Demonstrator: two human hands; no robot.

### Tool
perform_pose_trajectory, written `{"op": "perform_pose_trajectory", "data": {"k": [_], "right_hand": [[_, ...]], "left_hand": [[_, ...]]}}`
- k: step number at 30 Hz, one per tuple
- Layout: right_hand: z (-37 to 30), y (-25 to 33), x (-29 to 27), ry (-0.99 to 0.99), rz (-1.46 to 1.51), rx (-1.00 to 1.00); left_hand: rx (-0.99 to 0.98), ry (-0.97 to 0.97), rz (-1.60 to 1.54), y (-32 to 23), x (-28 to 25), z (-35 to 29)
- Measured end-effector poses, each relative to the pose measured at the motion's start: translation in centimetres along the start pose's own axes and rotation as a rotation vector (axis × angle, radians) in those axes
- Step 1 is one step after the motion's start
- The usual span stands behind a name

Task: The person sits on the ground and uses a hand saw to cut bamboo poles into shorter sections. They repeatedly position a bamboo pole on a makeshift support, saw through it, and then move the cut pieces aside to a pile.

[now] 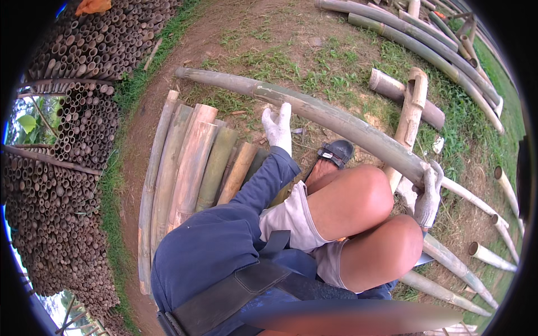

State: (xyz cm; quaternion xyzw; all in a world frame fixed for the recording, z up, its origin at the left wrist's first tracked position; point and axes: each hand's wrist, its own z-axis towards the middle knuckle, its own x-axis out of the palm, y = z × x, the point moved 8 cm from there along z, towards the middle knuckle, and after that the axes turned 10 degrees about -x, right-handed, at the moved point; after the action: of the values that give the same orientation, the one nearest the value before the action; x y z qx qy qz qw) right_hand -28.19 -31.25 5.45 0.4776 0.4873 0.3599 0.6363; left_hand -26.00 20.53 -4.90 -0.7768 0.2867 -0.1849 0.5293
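A long grey-green bamboo pole lies slantwise across the ground before me, its far end at the upper left. My right hand, in a whitish knit glove, is closed around the pole's near end, beside my knee. Also gloved, my left hand is at the pole's near side, thumb and fingers apart, fingertips at its edge; whether they press on it I cannot tell. Toward its right end the pole crosses a notched bamboo piece. Between my knees and the pole is my sandalled foot.
Cut bamboo lengths lie side by side at my left. Beyond a grass strip, tall stacks of bamboo show their round ends. More poles lie at the upper right, others at the lower right. A short thick bamboo piece rests behind the notched one.
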Motion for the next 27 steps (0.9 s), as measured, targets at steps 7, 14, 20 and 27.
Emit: {"op": "perform_pose_trajectory", "data": {"k": [7,14,20,27], "right_hand": [[-5.9,-1.6,-8.0,-0.211,0.191,0.051],[-21.6,-5.2,-15.0,-0.584,0.16,-0.037],[-37.6,-4.3,-10.4,-0.946,0.206,0.115],[-50.8,-6.5,0.5,-1.445,1.181,0.211]], "left_hand": [[-0.523,0.716,-0.517,2.8,6.5,3.0],[-0.443,1.109,-0.273,-3.3,17.9,-10.7],[-0.192,1.5,-0.135,-11.2,28.5,-20.8],[-0.271,2.109,0.186,-13.1,33.1,-46.9]]}}
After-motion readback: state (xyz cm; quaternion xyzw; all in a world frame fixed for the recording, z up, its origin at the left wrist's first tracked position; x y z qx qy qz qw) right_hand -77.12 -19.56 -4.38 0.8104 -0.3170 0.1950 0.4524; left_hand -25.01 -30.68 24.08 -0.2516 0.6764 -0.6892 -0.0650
